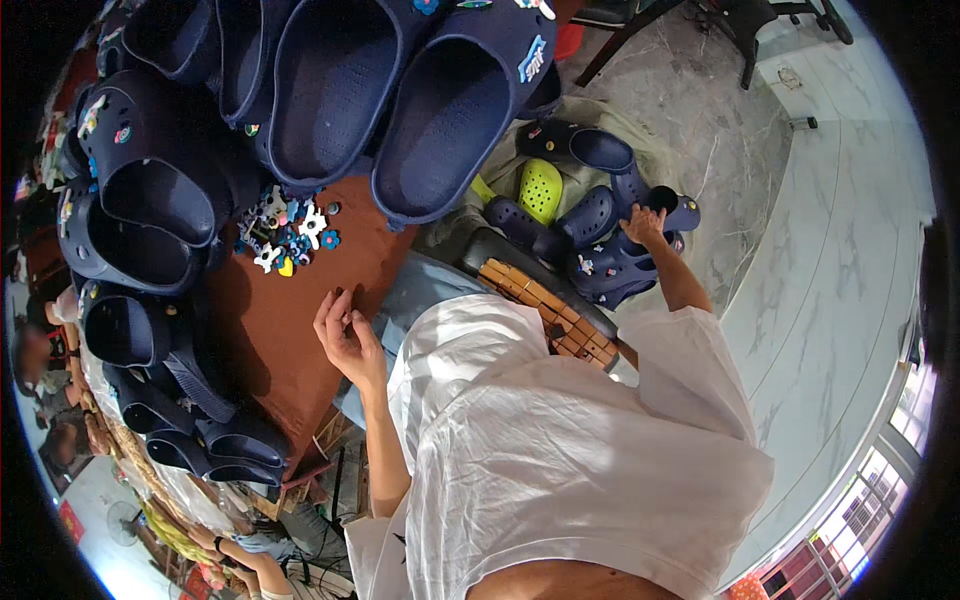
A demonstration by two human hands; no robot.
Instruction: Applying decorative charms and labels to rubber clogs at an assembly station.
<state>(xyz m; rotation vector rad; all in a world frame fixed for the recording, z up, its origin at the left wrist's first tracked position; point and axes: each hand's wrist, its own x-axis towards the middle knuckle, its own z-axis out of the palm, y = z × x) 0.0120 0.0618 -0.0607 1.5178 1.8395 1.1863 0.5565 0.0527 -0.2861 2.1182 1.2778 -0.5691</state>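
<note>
My left hand (345,337) hangs over the near edge of the brown table (290,335), fingers loosely bent and apart, with nothing in it. On the tabletop beyond it lies a small heap of colourful shoe charms (290,232). Over to the right, my right hand (645,223) is down at a pile of clogs on the floor. Its fingers close on a navy clog (628,187) in that pile; the fingertips are partly hard to see. Around it lie more navy clogs (588,216), some with charms, and a lime-green clog (541,190).
Large stacked navy clogs (335,90) line the far and left sides of the table. A chair with a wooden-bead seat cover (550,312) stands beside me. A pale marble-look wall (820,240) rises at right. Other people's arms (265,570) show at lower left.
</note>
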